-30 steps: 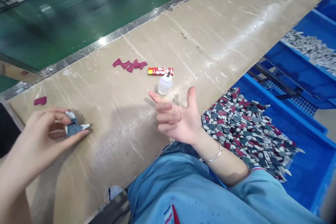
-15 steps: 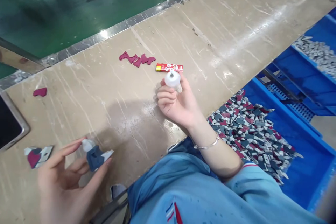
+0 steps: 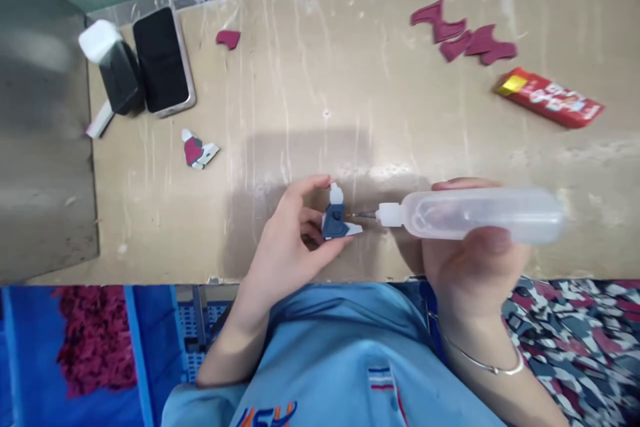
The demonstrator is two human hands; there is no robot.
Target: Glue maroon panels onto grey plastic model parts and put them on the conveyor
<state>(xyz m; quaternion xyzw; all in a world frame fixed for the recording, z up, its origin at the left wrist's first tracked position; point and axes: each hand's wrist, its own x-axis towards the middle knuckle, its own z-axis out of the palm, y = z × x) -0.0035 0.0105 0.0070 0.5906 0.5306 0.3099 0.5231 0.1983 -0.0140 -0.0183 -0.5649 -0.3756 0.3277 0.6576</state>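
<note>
Between thumb and fingers, my left hand [image 3: 287, 233] holds a small blue-and-white moulded piece [image 3: 334, 221] just above the table's near edge. My right hand [image 3: 475, 260] grips a translucent squeeze bottle [image 3: 480, 213] lying level, its thin metal needle tip pointing left at the piece. The tip is at the piece's right side; whether it touches, I cannot tell. A similar piece with a maroon patch [image 3: 195, 149] lies on the table to the left. Several loose maroon pieces [image 3: 455, 43] rest toward the far right, and a single maroon piece [image 3: 229, 39] lies far left.
A red wrapped packet [image 3: 553, 99] lies at right. At far left are a phone [image 3: 163, 60] and a black-and-white object [image 3: 120, 73] beside a metal wall [image 3: 45, 133]. Below the edge, a blue bin [image 3: 35, 360] holds maroon pieces; mixed pieces [image 3: 575, 340] pile at lower right.
My view has turned leftward. The bottle, earlier seen end-on in my right hand, now lies level with its needle at the blue-and-white piece. My two hands have come together.
</note>
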